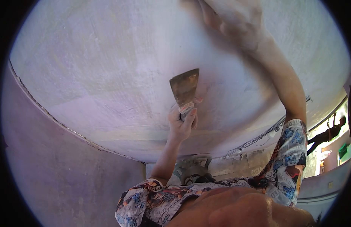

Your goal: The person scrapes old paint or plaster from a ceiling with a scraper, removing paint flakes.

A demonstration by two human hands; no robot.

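My left hand is closed around the handle of a putty knife. Its broad, brown-stained blade points up and stands in front of a pale, patchy plastered wall. Whitish residue coats the handle and my fingers. Higher up, my right arm reaches to the top edge of the view, where my right hand is at the same wall. That hand is dusty and blurred, and the frame cuts off its fingers. Whether it holds anything is hidden.
A darker side wall meets the plaster along a rough seam on the left. Loose cables run along the lower right. My sandalled foot shows below. Beyond a bright opening at right are another person and a green object.
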